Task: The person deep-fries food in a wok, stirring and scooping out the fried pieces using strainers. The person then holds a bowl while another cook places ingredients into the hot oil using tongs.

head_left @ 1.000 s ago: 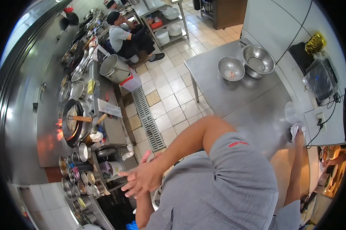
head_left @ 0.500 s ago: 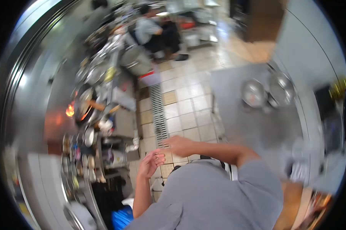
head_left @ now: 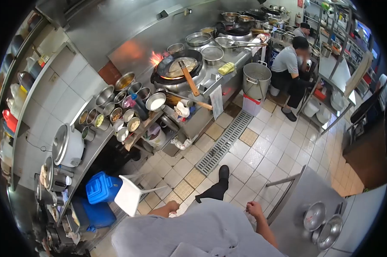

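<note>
My left hand is loosely closed beside my body above the tiled floor, with nothing visible in it. A white stool stands to its left. On the other side, my right hand hangs with curled fingers and nothing to be seen in them. It is nearest to the steel table, apart from it. Farther forward, a black wok with a wooden-handled tool sits on the stove, and flames rise at its left edge.
Several metal bowls and cups of ingredients crowd the left counter, near a rice cooker. A floor drain runs ahead. A large pot stands by the stove. A person sits beyond it. Two metal bowls rest on the right table.
The view has turned left toward the stove. My hands, close together in front of me before, are now apart at my sides. My left hand's fingers have curled in.
</note>
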A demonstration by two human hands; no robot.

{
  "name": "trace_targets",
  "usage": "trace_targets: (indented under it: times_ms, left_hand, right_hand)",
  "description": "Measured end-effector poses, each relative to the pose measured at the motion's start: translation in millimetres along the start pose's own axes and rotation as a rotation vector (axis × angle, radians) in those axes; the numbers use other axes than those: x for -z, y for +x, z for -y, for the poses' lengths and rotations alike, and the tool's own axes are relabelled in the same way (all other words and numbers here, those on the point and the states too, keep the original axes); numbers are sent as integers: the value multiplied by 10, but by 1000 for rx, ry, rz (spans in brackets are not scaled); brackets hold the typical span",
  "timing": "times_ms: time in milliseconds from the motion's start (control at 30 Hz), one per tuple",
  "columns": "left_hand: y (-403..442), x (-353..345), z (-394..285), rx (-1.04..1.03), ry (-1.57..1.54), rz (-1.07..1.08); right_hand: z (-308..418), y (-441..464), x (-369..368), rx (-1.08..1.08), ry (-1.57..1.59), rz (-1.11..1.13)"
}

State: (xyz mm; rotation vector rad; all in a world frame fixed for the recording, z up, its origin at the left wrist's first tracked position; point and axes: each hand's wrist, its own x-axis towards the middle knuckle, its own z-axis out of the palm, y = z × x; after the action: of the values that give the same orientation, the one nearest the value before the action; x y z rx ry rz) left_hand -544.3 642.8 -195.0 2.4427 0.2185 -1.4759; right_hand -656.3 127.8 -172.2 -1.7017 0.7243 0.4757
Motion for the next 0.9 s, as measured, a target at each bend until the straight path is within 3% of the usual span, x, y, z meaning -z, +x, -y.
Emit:
trace_targets:
  times_ms: [33, 167, 267, 300, 367, 433, 533, 567, 600, 667, 733, 800, 900]
  left_hand:
    - [-53, 112, -235, 93, -162, 113]
    - [783, 345, -894, -27, -322, 83]
    - [1607, 678, -1451, -283, -313, 0]
    - [1606, 988, -1749, -355, -236, -92]
    - [1564, 1501, -2296, -460, -417, -191]
    - [1397, 1908, -2719, -413, -916, -189]
    - [1425, 2187, -2891, -335, -1079, -196]
    - [1569, 2157, -2816, -321, -1012, -216]
    - [1572, 2148, -2743, -358, -751, -338]
    - [1505, 2064, -2540, -409, -220, -550]
    - [1772, 1793, -2146, -502, 467, -451]
    - [1497, 1485, -2035, -34, -547, -456]
    - [920, 1491, -2363, 346, -1091, -398]
  right_hand:
    - [-22, 148, 23, -5, -30, -5]
    - [-104, 741, 297, 53, -470, -29]
    - [932, 556, 619, -192, -506, 106]
    - [849, 704, 736, -223, -458, 135]
    - [894, 1072, 996, -269, -580, 178]
    - [889, 1486, 1264, -334, -623, 173]
    - [1117, 2308, 1585, -347, -454, -9]
    - [1199, 2597, 1668, -140, -620, 56]
    - [1266, 2890, 1753, 79, -789, 86]
    - [1614, 3507, 1742, -136, -692, 13]
    - [2003, 3958, 1724, 30, -798, -156]
    - [2778, 4297, 1674, -61, -741, -38]
    - [3668, 4990, 1540, 63, -876, 64]
